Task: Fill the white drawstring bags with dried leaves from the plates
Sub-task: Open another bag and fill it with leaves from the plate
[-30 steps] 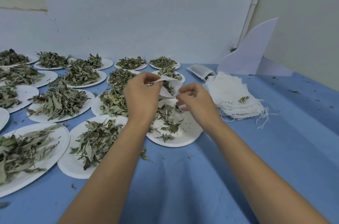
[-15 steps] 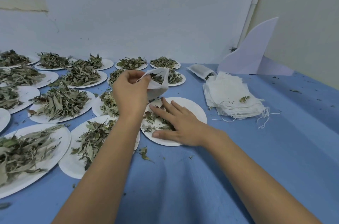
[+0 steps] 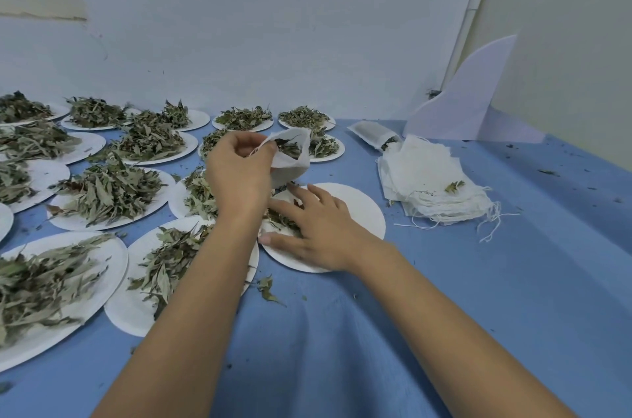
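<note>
Above the nearly bare plate [image 3: 355, 212], the left hand [image 3: 239, 174] pinches the limp white bag [image 3: 290, 164] by its open rim. The right hand [image 3: 321, 226], fingers spread flat, presses leaves [image 3: 282, 220] that look light, brittle, best gathered gently.

I count roughly sixteen plates [image 3: 359, 212] left of bag stack [image 3: 434, 185]; one filled bag [image 3: 372, 135] behind it; one open bag [image 3: 290, 161] I hold.

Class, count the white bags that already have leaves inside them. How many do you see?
2. One bag is pinched open in the left hand; the other bag lies behind the stack of empty bags. More could be hidden under that stack.
</note>
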### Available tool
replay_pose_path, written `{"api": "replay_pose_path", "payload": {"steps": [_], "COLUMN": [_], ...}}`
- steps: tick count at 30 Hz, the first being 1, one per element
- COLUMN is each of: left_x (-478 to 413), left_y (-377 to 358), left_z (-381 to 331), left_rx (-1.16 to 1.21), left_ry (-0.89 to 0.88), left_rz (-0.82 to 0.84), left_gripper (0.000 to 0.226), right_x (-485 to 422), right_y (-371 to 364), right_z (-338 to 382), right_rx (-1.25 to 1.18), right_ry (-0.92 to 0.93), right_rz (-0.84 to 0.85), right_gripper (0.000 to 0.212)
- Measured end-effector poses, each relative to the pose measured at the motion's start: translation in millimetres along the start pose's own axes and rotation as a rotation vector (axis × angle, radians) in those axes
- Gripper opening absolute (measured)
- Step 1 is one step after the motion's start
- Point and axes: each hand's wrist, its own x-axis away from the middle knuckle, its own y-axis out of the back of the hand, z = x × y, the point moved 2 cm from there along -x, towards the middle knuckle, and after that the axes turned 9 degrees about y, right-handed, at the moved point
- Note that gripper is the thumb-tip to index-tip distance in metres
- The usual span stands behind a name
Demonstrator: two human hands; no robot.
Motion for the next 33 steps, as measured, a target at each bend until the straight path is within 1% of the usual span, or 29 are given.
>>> {"api": "replay_pose_path", "payload": {"steps": [2, 6, 8, 10, 16, 21, 22, 23, 26, 27, 31, 33], "left_x": [-2, -3, -3, -2, 3, 6, 6, 6, 6, 6, 7, 7], "left_y": [1, 1, 1, 0, -4, -6, -6, -6, -6, -5, -6, -6], "left_z": [0, 2, 3, 3, 5, 3, 3, 3, 3, 3, 2, 3], "left_rx": [0.015, 0.022, 0.021, 0.017, -0.007, -0.047, -0.053, -0.056, -0.060, -0.061, -0.067, -0.068], "left_ry": [0.006, 0.011, 0.018, 0.021, 0.016, -0.029, -0.035, -0.036, -0.034, -0.034, -0.034, -0.035], "left_rz": [-0.012, -0.014, -0.007, 0.001, 0.029, 0.043, 0.042, 0.040, 0.034, 0.034, 0.035, 0.035], "left_gripper": [0.017, 0.017, 0.016, 0.017, 0.017, 0.018, 0.018, 0.018, 0.017, 0.016, 0.017, 0.018], "right_x": [-6, -8, -6, -3, 5, 13, 14, 15, 19, 21, 24, 24], "right_y": [-1, 2, 4, 7, 16, 27, 29, 31, 33, 33, 33, 32], "right_z": [3, 2, -3, -10, -30, -40, -42, -43, -45, -44, -40, -39], "right_rx": [0.010, -0.009, -0.033, -0.047, -0.073, -0.035, -0.034, -0.054, -0.215, -0.244, -0.188, -0.164], "right_ry": [0.029, 0.081, 0.069, 0.039, -0.036, -0.084, -0.089, -0.087, -0.114, -0.133, -0.151, -0.130], "right_rz": [0.005, -0.170, -0.210, -0.218, -0.232, -0.297, -0.275, -0.217, 0.061, 0.127, 0.262, 0.263], "right_gripper": [0.055, 0.029, 0.018, 0.014, 0.020, 0.040, 0.043, 0.047, 0.065, 0.070, 0.076, 0.071]}}
